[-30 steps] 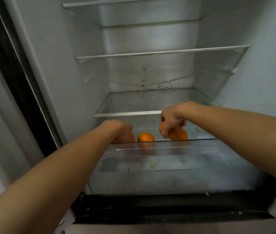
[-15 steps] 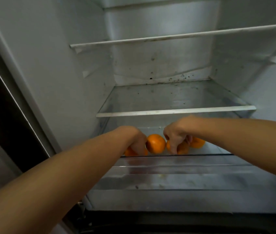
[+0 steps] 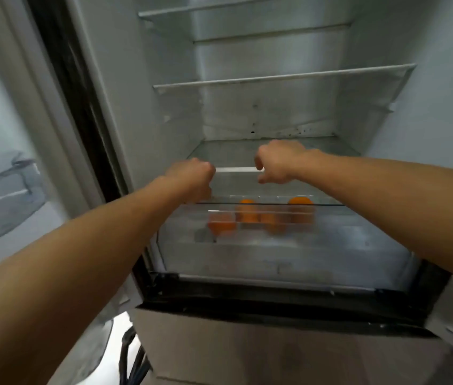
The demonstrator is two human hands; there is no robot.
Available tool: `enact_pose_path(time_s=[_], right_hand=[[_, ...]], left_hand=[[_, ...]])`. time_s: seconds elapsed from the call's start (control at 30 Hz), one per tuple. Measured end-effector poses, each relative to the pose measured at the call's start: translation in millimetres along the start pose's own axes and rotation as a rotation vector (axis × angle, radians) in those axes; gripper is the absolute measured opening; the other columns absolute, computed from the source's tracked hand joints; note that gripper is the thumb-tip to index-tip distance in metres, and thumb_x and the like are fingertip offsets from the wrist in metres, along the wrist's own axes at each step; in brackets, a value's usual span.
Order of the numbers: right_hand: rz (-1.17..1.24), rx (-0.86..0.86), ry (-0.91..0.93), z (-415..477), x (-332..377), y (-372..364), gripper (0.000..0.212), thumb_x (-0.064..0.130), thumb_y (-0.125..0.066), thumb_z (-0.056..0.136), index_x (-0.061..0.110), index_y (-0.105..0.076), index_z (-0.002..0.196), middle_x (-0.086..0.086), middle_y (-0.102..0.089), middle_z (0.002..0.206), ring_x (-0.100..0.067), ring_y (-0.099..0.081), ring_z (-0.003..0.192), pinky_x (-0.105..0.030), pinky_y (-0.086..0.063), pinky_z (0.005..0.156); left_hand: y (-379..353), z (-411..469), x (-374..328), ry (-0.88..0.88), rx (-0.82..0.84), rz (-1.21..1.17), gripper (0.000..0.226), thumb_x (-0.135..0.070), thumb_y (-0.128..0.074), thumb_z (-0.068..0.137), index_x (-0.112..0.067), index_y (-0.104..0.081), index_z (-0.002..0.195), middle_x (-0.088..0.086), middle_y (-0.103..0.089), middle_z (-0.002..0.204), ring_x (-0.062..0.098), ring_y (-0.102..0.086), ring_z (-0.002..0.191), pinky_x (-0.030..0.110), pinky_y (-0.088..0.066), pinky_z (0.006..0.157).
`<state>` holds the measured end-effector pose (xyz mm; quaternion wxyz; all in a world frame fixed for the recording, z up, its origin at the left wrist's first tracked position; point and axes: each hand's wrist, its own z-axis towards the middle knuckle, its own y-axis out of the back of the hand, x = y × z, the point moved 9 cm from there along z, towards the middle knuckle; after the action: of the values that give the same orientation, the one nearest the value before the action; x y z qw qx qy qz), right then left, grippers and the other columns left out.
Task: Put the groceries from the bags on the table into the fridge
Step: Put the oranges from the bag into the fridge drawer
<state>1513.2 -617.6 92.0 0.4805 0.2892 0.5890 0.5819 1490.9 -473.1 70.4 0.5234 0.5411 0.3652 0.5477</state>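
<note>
Several oranges (image 3: 247, 213) lie in the clear crisper drawer (image 3: 275, 254) at the bottom of the open fridge. Both my hands hover above the drawer, in front of the lowest glass shelf (image 3: 236, 169). My left hand (image 3: 192, 176) is curled into a loose fist with nothing seen in it. My right hand (image 3: 278, 162) holds nothing; its fingers are bent downward and slightly apart. Neither hand touches an orange.
Two more bare glass shelves (image 3: 283, 76) sit higher up in the fridge. The open door with a door bin (image 3: 6, 207) stands at the left. A closed lower compartment front (image 3: 275, 348) lies below the drawer, and dark cables (image 3: 131, 357) hang at its left.
Both hands let go of the oranges and lifted out of the drawer to shelf height. The oranges now lie loose in the drawer. The view has pulled back and shifted left.
</note>
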Motion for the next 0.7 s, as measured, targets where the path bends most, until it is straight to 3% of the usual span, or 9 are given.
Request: enact_pose_path(time_s=[0.13, 0.23, 0.33, 0.47, 0.7], right_hand=[[-0.002, -0.252, 0.085, -45, 42, 48, 0.034, 0.038, -0.06, 0.088, 0.019, -0.066, 0.115, -0.016, -0.065, 0.115, -0.036, -0.062, 0.105, -0.035, -0.046, 0.077], [0.025, -0.345, 0.194, -85, 89, 57, 0.032, 0.036, -0.056, 0.089, 0.018, -0.064, 0.114, -0.017, -0.066, 0.112, -0.037, -0.062, 0.103, -0.036, -0.045, 0.076], [0.039, -0.343, 0.347, -124, 143, 44, 0.029, 0.035, -0.053, 0.09, 0.017, -0.063, 0.11, -0.016, -0.067, 0.108, -0.036, -0.063, 0.1, -0.036, -0.044, 0.073], [0.069, -0.324, 0.504, -173, 217, 33, 0.025, 0.036, -0.05, 0.091, 0.02, -0.06, 0.106, -0.012, -0.067, 0.104, -0.033, -0.063, 0.095, -0.036, -0.045, 0.071], [0.049, -0.287, 0.809, -272, 381, 10, 0.023, 0.03, -0.048, 0.092, 0.02, -0.061, 0.108, -0.003, -0.068, 0.104, -0.026, -0.063, 0.093, -0.032, -0.042, 0.069]], left_hand=[[44, -78, 9, 0.072, -0.183, 0.057, 0.026, -0.028, -0.053, 0.089, -0.015, -0.061, 0.109, 0.017, -0.063, 0.112, 0.039, -0.06, 0.101, 0.039, -0.048, 0.078], [57, -150, 14, 0.113, -0.233, 0.082, 0.025, -0.027, -0.05, 0.088, -0.015, -0.06, 0.108, 0.016, -0.064, 0.111, 0.038, -0.059, 0.102, 0.039, -0.046, 0.074], [47, -222, 14, 0.128, -0.154, 0.115, 0.023, -0.025, -0.049, 0.089, -0.016, -0.058, 0.107, 0.013, -0.062, 0.112, 0.037, -0.06, 0.1, 0.035, -0.041, 0.07], [29, -323, 32, 0.208, -0.073, 0.105, 0.027, -0.022, -0.049, 0.09, -0.015, -0.057, 0.115, 0.01, -0.063, 0.113, 0.033, -0.06, 0.099, 0.037, -0.049, 0.074], [-21, -531, 88, 0.48, 0.049, 0.028, 0.021, -0.023, -0.048, 0.091, -0.018, -0.058, 0.109, 0.004, -0.063, 0.107, 0.027, -0.059, 0.096, 0.032, -0.04, 0.068]])
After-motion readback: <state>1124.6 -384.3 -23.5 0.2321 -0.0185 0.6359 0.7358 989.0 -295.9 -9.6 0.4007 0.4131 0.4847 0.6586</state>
